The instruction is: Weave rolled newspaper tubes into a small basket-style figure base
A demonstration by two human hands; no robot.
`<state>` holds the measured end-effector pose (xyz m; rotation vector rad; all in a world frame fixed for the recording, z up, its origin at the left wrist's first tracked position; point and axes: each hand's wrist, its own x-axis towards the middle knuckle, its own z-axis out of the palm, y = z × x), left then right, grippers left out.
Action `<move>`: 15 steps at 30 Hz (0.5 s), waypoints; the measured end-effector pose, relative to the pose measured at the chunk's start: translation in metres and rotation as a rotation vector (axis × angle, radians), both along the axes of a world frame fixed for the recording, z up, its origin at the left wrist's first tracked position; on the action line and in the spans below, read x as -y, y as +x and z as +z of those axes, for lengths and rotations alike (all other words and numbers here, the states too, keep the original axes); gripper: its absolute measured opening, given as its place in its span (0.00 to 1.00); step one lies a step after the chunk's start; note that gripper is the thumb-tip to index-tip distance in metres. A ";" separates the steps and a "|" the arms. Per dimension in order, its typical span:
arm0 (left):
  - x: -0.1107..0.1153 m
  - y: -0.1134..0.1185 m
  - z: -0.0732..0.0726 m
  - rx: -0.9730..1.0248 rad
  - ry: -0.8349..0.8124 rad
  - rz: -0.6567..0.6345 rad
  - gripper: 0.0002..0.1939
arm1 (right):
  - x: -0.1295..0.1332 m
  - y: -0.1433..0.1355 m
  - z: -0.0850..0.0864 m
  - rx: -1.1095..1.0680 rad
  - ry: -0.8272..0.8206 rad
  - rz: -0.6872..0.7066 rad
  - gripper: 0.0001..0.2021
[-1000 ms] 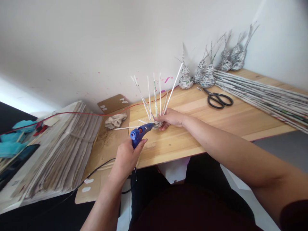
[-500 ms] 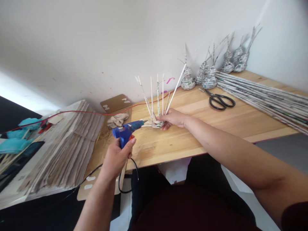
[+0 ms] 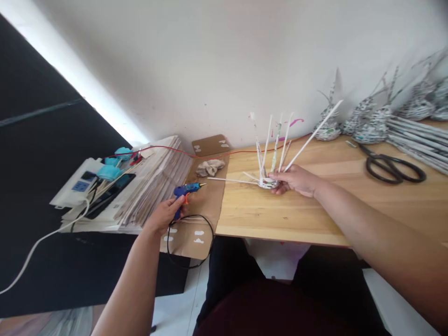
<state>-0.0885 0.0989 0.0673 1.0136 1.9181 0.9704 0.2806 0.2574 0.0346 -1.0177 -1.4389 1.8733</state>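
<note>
My left hand (image 3: 170, 212) is closed round the handle of a blue glue gun (image 3: 185, 190), its tip pointing right above the cardboard. A black cord loops below it. My right hand (image 3: 296, 181) grips the side of a small woven paper basket base (image 3: 269, 183) on the wooden table. Several thin rolled-paper sticks (image 3: 276, 147) stand up from this base, one leans far right, and another lies out flat to the left. Part of the base is hidden by my fingers.
Black scissors (image 3: 394, 169) and rolled-paper sticks (image 3: 416, 142) lie at the right. Woven paper figures (image 3: 327, 126) stand against the wall. A crumpled cloth (image 3: 210, 167) rests on cardboard (image 3: 212, 200). Stacked paper (image 3: 154, 182), a power strip (image 3: 82, 182) and a red cord (image 3: 175, 149) are leftward.
The glue gun has moved left, away from the woven base, and is now over the cardboard. My view has turned left, showing the power strip. My right hand keeps its grip on the base.
</note>
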 end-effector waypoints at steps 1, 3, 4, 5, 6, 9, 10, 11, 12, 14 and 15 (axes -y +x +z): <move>0.000 -0.003 -0.004 -0.007 0.006 0.014 0.29 | 0.000 0.000 0.001 0.000 0.002 -0.001 0.09; -0.002 -0.007 -0.010 -0.044 0.011 0.036 0.28 | 0.001 0.000 0.001 0.002 0.007 -0.008 0.09; -0.003 -0.007 -0.012 -0.069 0.006 0.044 0.28 | 0.001 0.000 0.001 0.005 0.008 -0.009 0.09; -0.005 -0.008 -0.013 -0.097 -0.001 0.049 0.28 | 0.001 0.000 0.001 0.008 0.009 -0.008 0.10; -0.006 -0.007 -0.013 -0.125 -0.007 0.051 0.28 | 0.000 0.000 0.000 0.012 0.010 -0.005 0.10; -0.008 -0.007 -0.013 -0.218 -0.010 0.043 0.28 | -0.002 0.001 -0.002 0.022 0.014 0.006 0.09; -0.007 -0.007 -0.012 -0.239 -0.014 0.034 0.28 | -0.003 0.001 -0.003 0.024 0.014 0.007 0.09; -0.006 -0.008 -0.012 -0.246 -0.021 0.027 0.28 | -0.004 0.001 -0.004 0.025 0.014 0.006 0.08; -0.003 -0.008 -0.011 -0.234 -0.028 0.015 0.28 | -0.004 0.001 -0.005 0.027 0.012 0.006 0.08; 0.006 -0.011 -0.009 -0.167 -0.048 -0.014 0.27 | -0.005 0.001 -0.005 0.032 0.009 0.005 0.07; 0.013 -0.012 -0.007 -0.130 -0.064 -0.030 0.27 | -0.005 0.001 -0.005 0.035 0.007 0.006 0.07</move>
